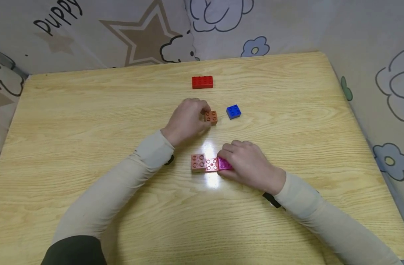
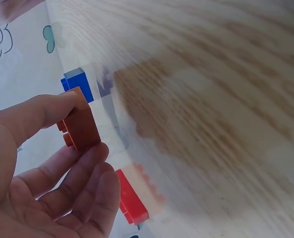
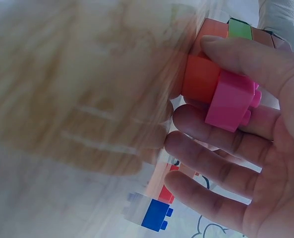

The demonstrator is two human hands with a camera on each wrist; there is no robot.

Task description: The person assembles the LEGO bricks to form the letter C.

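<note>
My left hand [image 1: 187, 119] pinches a small brown-orange toy brick [image 1: 211, 116] between thumb and fingers. In the left wrist view the brick [image 2: 82, 126] is tipped on edge above the tabletop. Lower on the table, my right hand [image 1: 250, 163] grips a pink brick [image 1: 224, 163] at the right end of a short row of joined bricks. The right wrist view shows that pink brick [image 3: 231, 101] on top of an orange brick [image 3: 201, 79], with a green brick [image 3: 240, 30] farther along. A pale brownish brick [image 1: 198, 162] stands at the row's left end.
A blue brick [image 1: 233, 111] lies right of my left hand. Farther back is a longer red brick [image 1: 202, 82]. The wooden table [image 1: 73, 147] meets a patterned wall covering [image 1: 288, 25] at the back and right.
</note>
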